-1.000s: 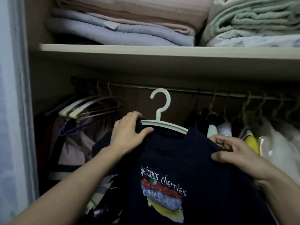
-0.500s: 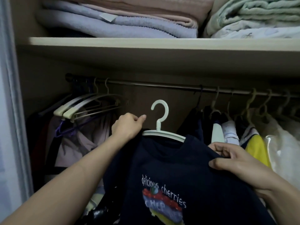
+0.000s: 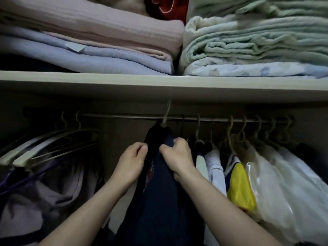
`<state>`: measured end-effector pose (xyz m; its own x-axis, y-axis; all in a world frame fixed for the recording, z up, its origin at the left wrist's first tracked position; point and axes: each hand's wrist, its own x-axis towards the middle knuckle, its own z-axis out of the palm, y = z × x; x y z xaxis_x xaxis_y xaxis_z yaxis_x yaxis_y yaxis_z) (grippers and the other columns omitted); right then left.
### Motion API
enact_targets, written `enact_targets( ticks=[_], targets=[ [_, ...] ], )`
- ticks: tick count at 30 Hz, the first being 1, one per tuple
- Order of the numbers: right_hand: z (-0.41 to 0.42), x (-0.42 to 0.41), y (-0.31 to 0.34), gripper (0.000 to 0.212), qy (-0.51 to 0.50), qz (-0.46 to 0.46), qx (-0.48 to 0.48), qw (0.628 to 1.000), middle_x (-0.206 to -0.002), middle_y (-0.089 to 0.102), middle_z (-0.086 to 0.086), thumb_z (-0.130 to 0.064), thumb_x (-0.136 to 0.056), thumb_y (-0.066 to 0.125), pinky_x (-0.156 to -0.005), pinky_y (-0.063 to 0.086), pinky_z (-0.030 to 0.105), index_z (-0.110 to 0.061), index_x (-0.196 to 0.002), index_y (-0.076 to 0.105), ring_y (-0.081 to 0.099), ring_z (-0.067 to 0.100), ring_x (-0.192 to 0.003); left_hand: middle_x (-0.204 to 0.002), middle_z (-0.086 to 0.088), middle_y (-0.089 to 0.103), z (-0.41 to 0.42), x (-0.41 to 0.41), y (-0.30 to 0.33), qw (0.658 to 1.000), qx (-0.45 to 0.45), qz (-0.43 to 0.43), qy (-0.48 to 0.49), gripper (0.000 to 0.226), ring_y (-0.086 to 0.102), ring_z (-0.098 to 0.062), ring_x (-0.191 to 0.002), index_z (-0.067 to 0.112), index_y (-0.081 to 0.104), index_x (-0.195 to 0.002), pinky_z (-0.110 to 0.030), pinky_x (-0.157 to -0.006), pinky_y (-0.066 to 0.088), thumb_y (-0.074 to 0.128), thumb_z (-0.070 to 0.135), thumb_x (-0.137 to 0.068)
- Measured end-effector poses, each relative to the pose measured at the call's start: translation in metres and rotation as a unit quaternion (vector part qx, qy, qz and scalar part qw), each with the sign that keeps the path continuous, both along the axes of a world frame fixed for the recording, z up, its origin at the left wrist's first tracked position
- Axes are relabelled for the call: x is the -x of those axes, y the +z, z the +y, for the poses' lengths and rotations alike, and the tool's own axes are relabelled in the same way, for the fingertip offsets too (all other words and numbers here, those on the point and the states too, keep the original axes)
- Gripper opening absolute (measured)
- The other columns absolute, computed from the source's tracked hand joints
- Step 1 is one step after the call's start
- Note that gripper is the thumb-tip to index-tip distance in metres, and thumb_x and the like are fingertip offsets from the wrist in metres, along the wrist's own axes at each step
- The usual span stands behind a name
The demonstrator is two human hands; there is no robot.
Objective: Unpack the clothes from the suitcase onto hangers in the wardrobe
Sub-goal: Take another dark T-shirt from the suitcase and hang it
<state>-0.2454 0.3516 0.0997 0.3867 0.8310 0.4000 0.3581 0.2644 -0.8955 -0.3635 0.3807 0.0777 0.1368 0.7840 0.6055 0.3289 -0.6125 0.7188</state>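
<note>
One navy T-shirt (image 3: 159, 201) on one white hanger (image 3: 166, 114) hung from the wardrobe rail (image 3: 124, 116), between two hands: the left hand (image 3: 131, 162) and the right hand (image 3: 177, 157) each pinched its dark fabric just below the rail, close together

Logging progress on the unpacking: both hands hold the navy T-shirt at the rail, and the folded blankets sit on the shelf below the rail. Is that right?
Not quite. The head view shows the folded blankets on the shelf above the rail, not below it. The rest stands: the left hand and right hand both hold the navy T-shirt at the rail.
</note>
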Motion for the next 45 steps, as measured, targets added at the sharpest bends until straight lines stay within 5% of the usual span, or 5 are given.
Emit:
enact_targets(
  ticks=[9,16,24,34,45],
  targets=[
    [0.019,-0.004,-0.005,0.039,-0.091,-0.116,0.100,0.984,-0.122,0.053,0.013,-0.025,-0.089,0.056,-0.085,0.045,0.034,-0.004,-0.120,0.044,0.053,0.032,-0.111,-0.124,0.009,0.051,-0.021,-0.004,-0.030,0.999,0.035,0.012,-0.030,0.032,0.044,-0.002,-0.111,0.024,0.050,-0.126,-0.016,-0.085,0.033,0.043,0.032,-0.096],
    [-0.006,0.005,-0.038,0.070,-0.001,-0.191,0.088,0.978,-0.139,0.042,0.012,-0.022,-0.090,0.052,-0.094,0.043,0.030,-0.012,-0.146,0.011,0.048,0.029,-0.120,-0.133,0.014,0.032,-0.043,-0.030,-0.072,0.991,0.097,-0.005,-0.096,0.083,0.034,0.000,-0.124,0.025,0.002,-0.146,-0.014,-0.100,0.028,0.060,0.017,-0.088],
    [-0.055,0.013,-0.146,0.028,0.011,-0.386,0.134,0.913,-0.111,0.061,0.009,-0.028,-0.098,0.036,-0.072,0.042,0.031,-0.013,-0.121,0.043,0.058,0.026,-0.099,-0.103,0.004,0.065,-0.054,-0.004,-0.157,0.988,0.149,0.047,0.013,0.038,0.060,-0.006,-0.091,0.025,0.052,-0.110,-0.004,-0.071,0.041,0.052,-0.004,-0.085],
    [-0.080,0.042,-0.226,0.023,0.152,-0.406,0.169,0.885,-0.063,0.041,-0.011,-0.027,-0.094,0.039,-0.056,0.036,0.021,-0.017,-0.097,0.060,0.043,0.005,-0.059,-0.073,0.006,0.069,-0.104,0.065,-0.225,0.967,0.227,-0.018,0.111,0.042,0.065,-0.012,-0.075,0.035,0.057,-0.077,-0.022,-0.069,0.049,0.051,-0.005,-0.086],
    [-0.140,0.182,-0.343,0.035,0.472,-0.395,0.226,0.755,-0.099,0.066,0.007,-0.029,-0.083,0.044,-0.081,0.048,0.035,-0.006,-0.101,0.064,0.062,0.025,-0.093,-0.068,0.004,0.064,-0.267,0.216,-0.340,0.809,0.359,-0.168,0.434,0.028,0.063,-0.008,-0.068,0.006,0.066,-0.083,-0.027,-0.077,0.049,0.046,-0.013,-0.083]
  ],
)
